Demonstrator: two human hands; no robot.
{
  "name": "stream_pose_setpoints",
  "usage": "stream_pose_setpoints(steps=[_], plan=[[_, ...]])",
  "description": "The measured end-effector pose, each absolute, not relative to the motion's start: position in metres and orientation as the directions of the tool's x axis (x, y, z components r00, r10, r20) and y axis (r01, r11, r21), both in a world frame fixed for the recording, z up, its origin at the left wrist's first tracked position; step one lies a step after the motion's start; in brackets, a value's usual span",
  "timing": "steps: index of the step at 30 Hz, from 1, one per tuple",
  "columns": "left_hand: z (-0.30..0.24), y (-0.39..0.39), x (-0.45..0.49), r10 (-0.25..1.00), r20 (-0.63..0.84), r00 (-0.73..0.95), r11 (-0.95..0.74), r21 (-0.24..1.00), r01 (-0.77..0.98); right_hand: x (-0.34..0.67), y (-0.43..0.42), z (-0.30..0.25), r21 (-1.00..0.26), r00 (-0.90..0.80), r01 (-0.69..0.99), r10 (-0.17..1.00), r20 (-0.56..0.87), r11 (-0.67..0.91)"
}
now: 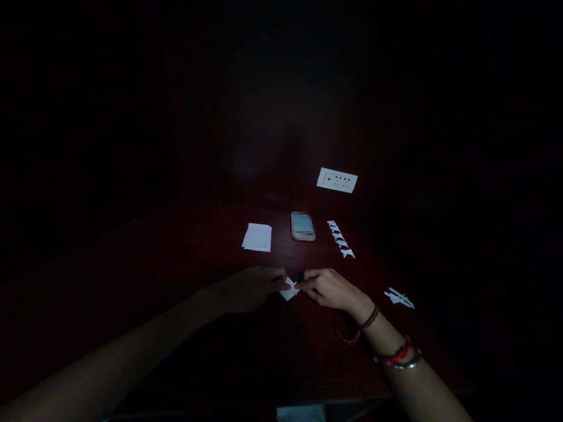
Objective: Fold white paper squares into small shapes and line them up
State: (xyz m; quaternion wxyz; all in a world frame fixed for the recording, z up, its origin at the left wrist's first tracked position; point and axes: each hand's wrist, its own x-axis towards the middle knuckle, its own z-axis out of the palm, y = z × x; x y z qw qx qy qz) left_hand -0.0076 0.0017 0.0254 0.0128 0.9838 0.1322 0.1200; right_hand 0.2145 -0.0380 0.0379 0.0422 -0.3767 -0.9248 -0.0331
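A small folded piece of white paper (pixel 288 293) lies on the dark red table between my two hands. My left hand (pixel 257 287), with a ring on one finger, holds the paper's left side, its thumb on top and its other fingers curled. From the right, my right hand (pixel 328 287) grips the paper's right edge with thumb and index finger, the remaining fingers bent in. Just beyond my right hand stands a row of several small folded paper pieces (pixel 340 239).
A stack of white paper sheets (pixel 257 237) lies past my left hand. Beside it is a phone-like device (pixel 302 227) with a lit, blurred screen. Thin paper strips (pixel 399 298) lie at the right. A white socket panel (pixel 337 180) is on the back wall. The surroundings are very dark.
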Motion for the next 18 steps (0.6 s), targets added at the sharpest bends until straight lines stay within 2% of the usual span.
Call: stream_pose_setpoints(steps=[4, 9, 18], plan=[[0.0217, 0.0044, -0.0060, 0.266, 0.247, 0.932, -0.963, 0.021, 0.269, 0.2145, -0.0380, 0.0375, 0.011, -0.706, 0.705, 0.701, 0.100, 0.709], [0.0219, 0.0065, -0.0041, 0.272, 0.234, 0.933, -0.962, 0.055, 0.267, 0.2150, -0.0372, 0.0371, -0.016, -0.702, 0.707, 0.704, 0.109, 0.707], [0.0265, 0.0025, -0.0111, 0.288, 0.181, 0.940, -0.956, 0.000, 0.293, 0.2105, -0.0445, 0.0448, -0.158, -0.717, 0.662, 0.680, 0.151, 0.733]])
